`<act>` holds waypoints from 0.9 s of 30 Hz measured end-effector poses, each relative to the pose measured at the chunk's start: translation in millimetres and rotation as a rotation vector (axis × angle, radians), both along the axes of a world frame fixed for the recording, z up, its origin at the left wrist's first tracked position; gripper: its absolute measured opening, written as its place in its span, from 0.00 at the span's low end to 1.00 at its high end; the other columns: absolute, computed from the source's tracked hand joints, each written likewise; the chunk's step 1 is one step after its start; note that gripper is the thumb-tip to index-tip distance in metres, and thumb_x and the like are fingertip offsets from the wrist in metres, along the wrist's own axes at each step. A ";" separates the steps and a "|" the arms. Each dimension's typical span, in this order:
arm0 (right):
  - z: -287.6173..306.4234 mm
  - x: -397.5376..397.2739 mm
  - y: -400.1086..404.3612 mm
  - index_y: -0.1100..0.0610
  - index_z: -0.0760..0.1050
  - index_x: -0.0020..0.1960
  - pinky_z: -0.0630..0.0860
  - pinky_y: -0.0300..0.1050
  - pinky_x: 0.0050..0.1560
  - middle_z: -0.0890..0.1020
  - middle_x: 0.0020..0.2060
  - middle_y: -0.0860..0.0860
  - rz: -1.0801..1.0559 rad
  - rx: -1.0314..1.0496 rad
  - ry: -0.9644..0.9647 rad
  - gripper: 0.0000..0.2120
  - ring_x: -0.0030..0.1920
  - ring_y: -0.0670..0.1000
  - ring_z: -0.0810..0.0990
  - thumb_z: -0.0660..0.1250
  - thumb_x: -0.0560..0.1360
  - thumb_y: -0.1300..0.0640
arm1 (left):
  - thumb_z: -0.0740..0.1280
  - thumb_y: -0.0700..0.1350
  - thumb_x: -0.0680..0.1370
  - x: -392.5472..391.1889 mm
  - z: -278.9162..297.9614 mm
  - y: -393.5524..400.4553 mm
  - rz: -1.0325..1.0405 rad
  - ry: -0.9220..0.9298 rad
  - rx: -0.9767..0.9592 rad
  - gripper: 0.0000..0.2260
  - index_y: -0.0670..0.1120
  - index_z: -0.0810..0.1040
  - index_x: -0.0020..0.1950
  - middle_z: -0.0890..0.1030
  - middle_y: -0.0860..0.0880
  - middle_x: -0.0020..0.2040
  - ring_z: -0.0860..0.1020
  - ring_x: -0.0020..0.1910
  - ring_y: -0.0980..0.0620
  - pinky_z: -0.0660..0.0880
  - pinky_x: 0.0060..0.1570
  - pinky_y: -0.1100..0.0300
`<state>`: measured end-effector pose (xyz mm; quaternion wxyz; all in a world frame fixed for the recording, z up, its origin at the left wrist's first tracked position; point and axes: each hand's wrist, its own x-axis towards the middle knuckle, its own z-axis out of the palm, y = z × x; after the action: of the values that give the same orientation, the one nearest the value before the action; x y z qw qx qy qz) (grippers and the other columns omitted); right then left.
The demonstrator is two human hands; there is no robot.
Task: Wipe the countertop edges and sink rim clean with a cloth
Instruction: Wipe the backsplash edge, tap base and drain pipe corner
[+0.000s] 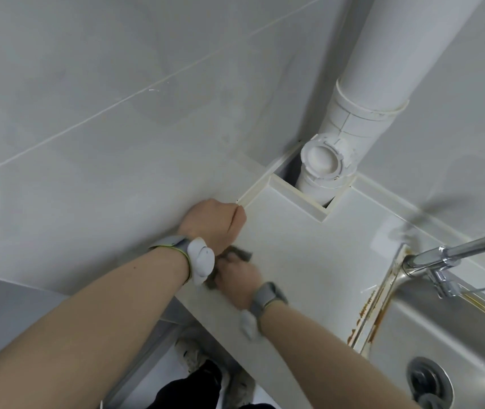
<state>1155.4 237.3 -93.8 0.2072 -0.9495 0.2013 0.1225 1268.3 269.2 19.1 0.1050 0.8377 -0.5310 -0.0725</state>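
Note:
My left hand is closed into a fist against the left wall where the white countertop meets it, and nothing shows inside it. Just below, my right hand is blurred and presses a dark grey cloth onto the countertop near its left edge. Most of the cloth is hidden under the two hands. The steel sink lies at the right, and its left rim carries rusty brown stains.
A chrome faucet reaches over the sink from the right. A thick white drain pipe passes through a square cutout in the countertop's back corner. Grey tiled walls close the left and back. The sink drain is at the lower right.

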 end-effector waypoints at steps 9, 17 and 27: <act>3.9 10.0 -68.4 0.58 0.76 0.54 0.75 0.47 0.48 0.77 0.54 0.58 -0.279 -0.106 0.030 0.12 0.52 0.60 0.79 0.58 0.77 0.55 | 0.56 0.53 0.81 -10.0 -19.5 17.1 -0.031 -0.045 -0.012 0.17 0.47 0.65 0.34 0.73 0.46 0.31 0.70 0.31 0.44 0.62 0.33 0.57; -26.5 -25.1 25.4 0.51 0.76 0.57 0.76 0.49 0.36 0.78 0.48 0.52 0.092 0.020 -0.222 0.17 0.38 0.58 0.78 0.51 0.78 0.50 | 0.58 0.48 0.78 -3.7 -36.2 17.8 -0.145 -0.086 -0.171 0.08 0.49 0.66 0.39 0.65 0.53 0.25 0.66 0.22 0.48 0.63 0.24 0.59; 37.9 -20.6 -128.8 0.55 0.78 0.49 0.73 0.46 0.43 0.82 0.46 0.57 -0.658 -0.060 -0.317 0.11 0.48 0.60 0.79 0.58 0.77 0.52 | 0.52 0.48 0.82 -50.4 -100.5 18.8 -0.415 -0.089 0.198 0.17 0.47 0.67 0.69 0.67 0.48 0.70 0.65 0.70 0.47 0.66 0.65 0.51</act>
<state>1134.9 108.5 -55.9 0.2361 -0.8468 0.4648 -0.1054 1217.9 288.0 -81.4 -0.0187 0.7193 -0.6861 -0.1072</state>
